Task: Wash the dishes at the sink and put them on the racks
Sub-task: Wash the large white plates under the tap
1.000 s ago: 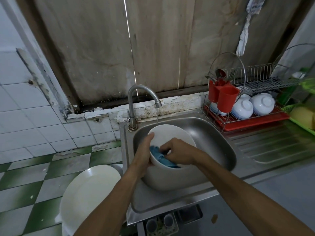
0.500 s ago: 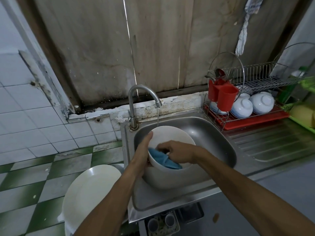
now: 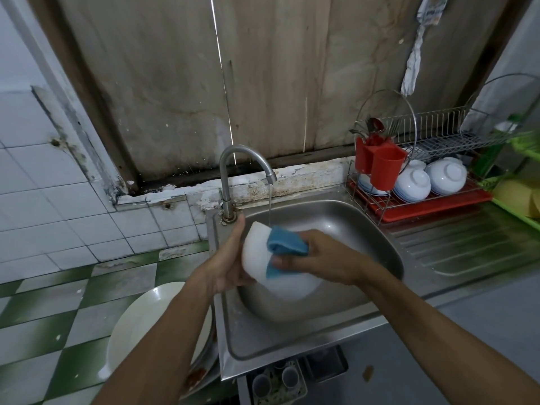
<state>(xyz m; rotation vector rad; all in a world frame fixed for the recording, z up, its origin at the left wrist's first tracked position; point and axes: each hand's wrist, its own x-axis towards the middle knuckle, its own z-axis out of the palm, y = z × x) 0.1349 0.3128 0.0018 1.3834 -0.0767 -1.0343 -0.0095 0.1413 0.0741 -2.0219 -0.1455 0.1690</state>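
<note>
Over sink [image 3: 365, 229], left hand [image 3: 225, 267] grips bowl [image 3: 292, 287]; right hand [image 3: 324, 258] pinches cloth [image 3: 287, 244]; faucet [image 3: 225, 171] above; rack [image 3: 438, 135] rightward.

I count two hands, my left hand [image 3: 225, 267] and right hand [image 3: 321, 257], on one white bowl [image 3: 254, 255] and one blue cloth [image 3: 287, 244]. One tap [image 3: 233, 159], one sink [image 3: 350, 229]. At the right of the frame, one wire rack [image 3: 432, 135] holds two red cups [image 3: 385, 168] and at least three upturned bowls [image 3: 412, 184]. Lower left, one large white plate [image 3: 146, 325].
</note>
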